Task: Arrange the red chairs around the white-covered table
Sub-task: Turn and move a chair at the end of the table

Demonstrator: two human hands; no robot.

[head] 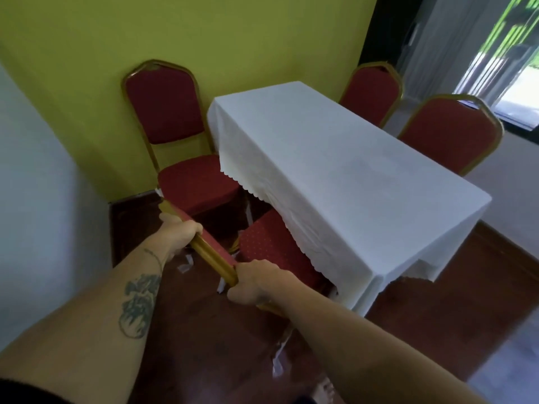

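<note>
Two bare hands grip the gold top rail of the nearest chair (271, 249). The left hand (182, 231) has its fingers wrapped tight around the rail near one corner, and the right hand (256, 282) has its fingers clamped around the other corner. A tattoo (138, 301) marks the left forearm. This chair's red seat sits partly under the hanging edge of the white cloth on the long near side of the table.

Four red chairs show in all. Beyond the held one, a second chair (178, 147) stands on the same side with its back to the green wall (204, 33), its seat just beside the cloth's scalloped hem. Two more stand on the far long side: the nearer right chair (449, 132) and the far chair (370, 91), only their backs showing above the tabletop (335, 167).

The tabletop is bare cloth. The near short end of the table faces open brown floor (437, 293), with room to the right. On the left, the gap between chair backs and the pale wall (35, 199) is narrow. A window (513, 68) lies past the far chairs.
</note>
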